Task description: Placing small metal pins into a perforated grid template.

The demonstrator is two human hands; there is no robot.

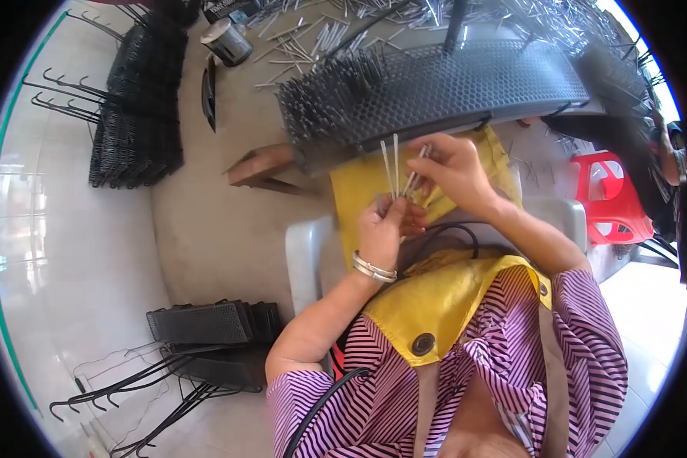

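Slim silvery metal rods (pixel 395 164) stand up from the closed fingers of my left hand (pixel 382 227), which is over the yellow apron on my lap. Just to the right and a bit farther off, my right hand (pixel 464 174) pinches a few more rods (pixel 417 172), their lower ends close to the left fingertips. Beyond both hands stretches a curved black panel (pixel 473 80) full of small honeycomb holes. Many dark pins (pixel 320 103) stand packed together on its left end. Neither hand touches the panel.
Loose metal rods (pixel 332 37) lie scattered past the panel, near a tin can (pixel 226 43). Black panels with hooked wires are stacked at far left (pixel 137 107) and near left (pixel 206 324). A red plastic stool (pixel 617 202) stands right, beside a partly visible person. Pale chair arms (pixel 304 256) flank me.
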